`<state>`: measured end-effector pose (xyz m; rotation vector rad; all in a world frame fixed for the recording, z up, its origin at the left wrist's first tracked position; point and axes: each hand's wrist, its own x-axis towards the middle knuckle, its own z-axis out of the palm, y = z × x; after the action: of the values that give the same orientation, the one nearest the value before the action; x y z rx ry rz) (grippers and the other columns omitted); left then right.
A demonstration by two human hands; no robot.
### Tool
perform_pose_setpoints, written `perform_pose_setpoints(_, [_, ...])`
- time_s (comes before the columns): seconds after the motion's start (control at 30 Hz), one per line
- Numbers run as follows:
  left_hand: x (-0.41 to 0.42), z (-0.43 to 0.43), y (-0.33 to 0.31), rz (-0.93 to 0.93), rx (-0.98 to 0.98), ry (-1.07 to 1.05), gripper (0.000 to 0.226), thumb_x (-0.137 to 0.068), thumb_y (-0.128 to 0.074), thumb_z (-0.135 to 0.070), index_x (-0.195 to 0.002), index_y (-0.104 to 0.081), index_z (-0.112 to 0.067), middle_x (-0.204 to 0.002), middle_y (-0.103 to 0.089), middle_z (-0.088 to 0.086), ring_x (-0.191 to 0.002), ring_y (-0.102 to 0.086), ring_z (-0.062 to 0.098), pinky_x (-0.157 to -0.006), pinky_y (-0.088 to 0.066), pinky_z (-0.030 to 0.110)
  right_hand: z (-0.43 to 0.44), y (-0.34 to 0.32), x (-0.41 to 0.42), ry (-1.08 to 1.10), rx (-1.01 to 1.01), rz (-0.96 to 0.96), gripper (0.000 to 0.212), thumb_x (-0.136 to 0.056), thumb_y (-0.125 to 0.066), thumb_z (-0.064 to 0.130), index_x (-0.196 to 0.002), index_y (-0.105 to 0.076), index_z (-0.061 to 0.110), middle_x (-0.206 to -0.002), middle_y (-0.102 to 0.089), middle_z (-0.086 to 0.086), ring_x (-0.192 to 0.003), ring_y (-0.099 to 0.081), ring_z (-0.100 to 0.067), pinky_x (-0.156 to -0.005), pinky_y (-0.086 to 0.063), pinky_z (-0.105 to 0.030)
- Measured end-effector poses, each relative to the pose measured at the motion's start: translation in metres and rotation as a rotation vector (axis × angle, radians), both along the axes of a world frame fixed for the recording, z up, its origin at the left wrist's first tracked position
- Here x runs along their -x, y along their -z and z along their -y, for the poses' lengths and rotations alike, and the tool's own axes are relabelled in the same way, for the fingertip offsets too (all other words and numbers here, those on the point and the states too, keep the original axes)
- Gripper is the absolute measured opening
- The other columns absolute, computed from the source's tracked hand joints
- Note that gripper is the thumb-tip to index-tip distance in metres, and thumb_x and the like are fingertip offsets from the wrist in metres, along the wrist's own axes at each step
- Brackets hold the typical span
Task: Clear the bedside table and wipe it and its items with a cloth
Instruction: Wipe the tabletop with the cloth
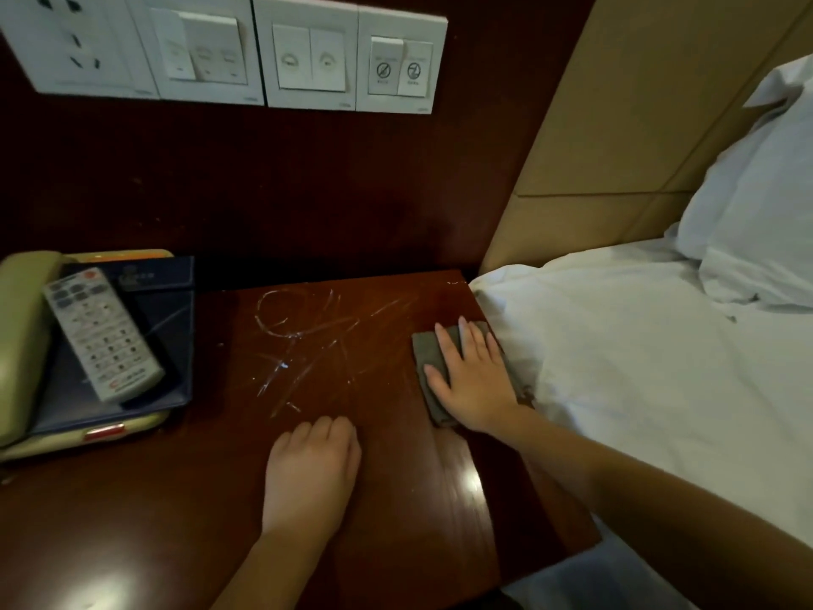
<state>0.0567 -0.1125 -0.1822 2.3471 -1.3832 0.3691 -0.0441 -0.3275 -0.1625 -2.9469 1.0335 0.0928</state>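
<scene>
The dark wooden bedside table [228, 499] shows white smear marks [303, 345] across its middle. A folded grey cloth [429, 352] lies near the table's right edge, and my right hand [473, 376] presses flat on it with straight fingers. My left hand [312, 468] rests on the bare tabletop near the front, its fingers loosely curled and holding nothing. At the left stands a beige telephone [22, 336] with a dark blue folder [171, 336] lying on it and a white remote control [103, 334] on top of the folder.
A white-sheeted bed [638, 367] with a pillow [756, 204] adjoins the table's right side. A padded tan headboard [616, 125] rises behind it. White wall switches and a socket [220, 50] sit on the dark panel above the table.
</scene>
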Motion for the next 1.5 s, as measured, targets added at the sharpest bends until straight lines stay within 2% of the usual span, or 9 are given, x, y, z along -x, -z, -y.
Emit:
perform_pose_setpoints(0.13, [0.001,0.001,-0.002,-0.008,-0.022,-0.014,0.031,-0.088,-0.036,-0.026,-0.065,-0.055,-0.018,-0.058,-0.05,-0.003,-0.049,-0.05,0.017,-0.049,-0.04,0.03,0.029,-0.001,-0.04,0.041,-0.039,0.014,0.069,-0.097,-0.017,0.058,-0.154,-0.004,0.022,-0.16,-0.001,-0.016,-0.147,-0.001,-0.03,-0.119,0.002,-0.043])
perform_pose_setpoints(0.3, [0.001,0.001,-0.005,-0.042,-0.061,-0.028,0.022,-0.081,-0.068,-0.016,-0.063,-0.054,-0.019,-0.056,-0.049,-0.004,-0.049,-0.048,0.015,-0.05,-0.038,0.028,0.059,-0.005,-0.079,0.086,-0.053,0.007,0.067,-0.097,-0.017,0.057,-0.154,-0.005,0.024,-0.16,-0.001,-0.016,-0.148,0.0,-0.03,-0.119,0.003,-0.044])
perform_pose_setpoints(0.5, [0.001,-0.001,-0.003,-0.03,-0.062,-0.027,0.024,-0.088,-0.05,-0.02,-0.064,-0.055,-0.018,-0.057,-0.049,-0.004,-0.049,-0.049,0.016,-0.05,-0.038,0.028,0.055,-0.008,-0.082,0.109,-0.062,-0.014,0.067,-0.098,-0.015,0.057,-0.154,-0.003,0.024,-0.16,0.001,-0.016,-0.148,0.001,-0.03,-0.119,0.005,-0.044])
perform_pose_setpoints(0.7, [0.005,0.001,-0.021,-0.192,-0.206,-0.047,0.019,-0.078,-0.072,-0.017,-0.065,-0.058,-0.018,-0.057,-0.053,-0.004,-0.049,-0.051,0.014,-0.049,-0.041,0.027,0.024,-0.013,-0.047,0.073,-0.128,-0.056,0.067,-0.098,-0.016,0.057,-0.154,0.003,0.024,-0.16,0.008,-0.016,-0.148,0.006,-0.03,-0.118,0.007,-0.044])
perform_pose_setpoints(0.83, [0.01,0.034,-0.057,-0.264,-0.194,-0.024,0.023,-0.101,-0.035,-0.026,-0.105,-0.057,-0.02,-0.099,-0.06,-0.004,-0.09,-0.057,0.013,-0.081,-0.047,0.026,0.009,-0.021,-0.017,0.054,-0.267,0.015,0.066,-0.1,-0.02,0.052,-0.154,0.004,0.021,-0.16,0.01,-0.012,-0.148,0.009,-0.028,-0.118,0.005,-0.039])
perform_pose_setpoints(0.93, [0.021,0.085,-0.075,-0.265,-0.169,0.082,0.03,-0.099,-0.037,-0.017,-0.126,-0.049,-0.014,-0.125,-0.052,0.004,-0.117,-0.048,0.019,-0.099,-0.04,0.031,-0.001,-0.019,0.012,-0.001,-0.196,-0.014,0.061,-0.103,-0.02,0.042,-0.154,-0.001,0.013,-0.161,0.003,-0.01,-0.148,0.003,-0.023,-0.119,0.001,-0.036])
perform_pose_setpoints(1.07, [0.026,0.145,-0.063,-0.27,-0.343,0.153,0.065,-0.095,-0.05,-0.019,-0.149,-0.018,-0.007,-0.155,-0.022,0.009,-0.144,-0.019,0.022,-0.116,-0.017,0.032,0.003,-0.023,0.028,-0.029,-0.23,-0.054,0.055,-0.104,-0.024,0.032,-0.154,-0.009,0.013,-0.161,-0.006,-0.008,-0.148,-0.005,-0.021,-0.12,-0.003,-0.036])
perform_pose_setpoints(1.27, [0.015,0.176,-0.034,-0.198,-0.524,0.172,0.07,-0.099,-0.041,-0.016,-0.151,0.003,-0.007,-0.16,0.008,0.009,-0.147,0.005,0.022,-0.119,-0.001,0.034,0.025,-0.019,0.007,-0.071,-0.183,0.005,0.067,-0.101,-0.039,0.028,-0.152,-0.002,0.005,-0.161,0.0,-0.011,-0.149,-0.002,-0.019,-0.119,0.002,-0.028])
perform_pose_setpoints(1.5, [-0.024,0.243,-0.03,-0.174,-0.508,0.141,0.074,-0.098,-0.044,-0.023,-0.151,0.005,-0.007,-0.16,0.011,0.008,-0.147,0.006,0.02,-0.119,0.0,0.032,0.087,-0.002,-0.046,-0.012,-0.134,0.005,0.081,-0.097,-0.049,0.033,-0.152,0.003,0.007,-0.161,0.007,-0.012,-0.148,0.004,-0.021,-0.12,0.002,-0.03])
